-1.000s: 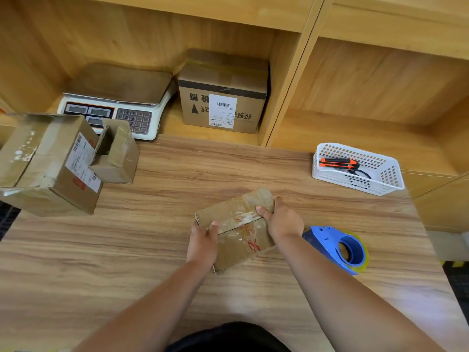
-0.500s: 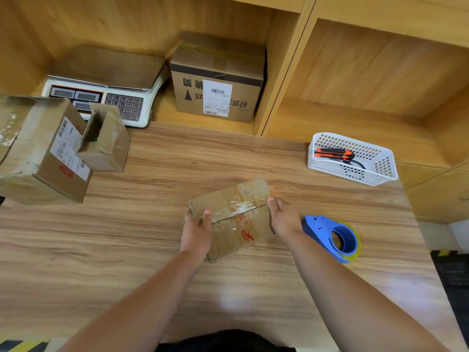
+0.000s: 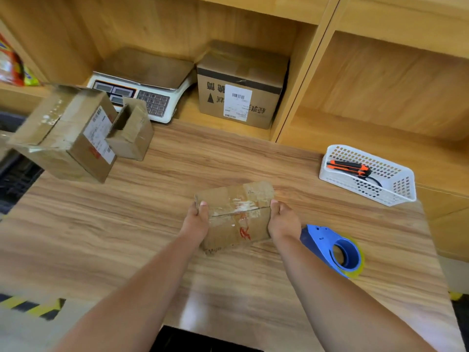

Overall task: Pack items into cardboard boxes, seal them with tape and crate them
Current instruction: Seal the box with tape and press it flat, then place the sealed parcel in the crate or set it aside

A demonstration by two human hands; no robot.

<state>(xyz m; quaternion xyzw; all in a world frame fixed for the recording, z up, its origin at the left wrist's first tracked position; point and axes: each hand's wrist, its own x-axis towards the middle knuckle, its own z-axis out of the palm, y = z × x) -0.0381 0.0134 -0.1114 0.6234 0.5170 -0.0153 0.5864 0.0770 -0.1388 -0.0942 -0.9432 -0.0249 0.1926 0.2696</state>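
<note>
In the centre of the frame, the left hand (image 3: 195, 222) and right hand (image 3: 284, 222) are clasping the small cardboard box (image 3: 236, 214) by its ends on the table (image 3: 114, 224). The right thumb is leaving the taped seam for the edge, so sealing is probably finishing.
</note>
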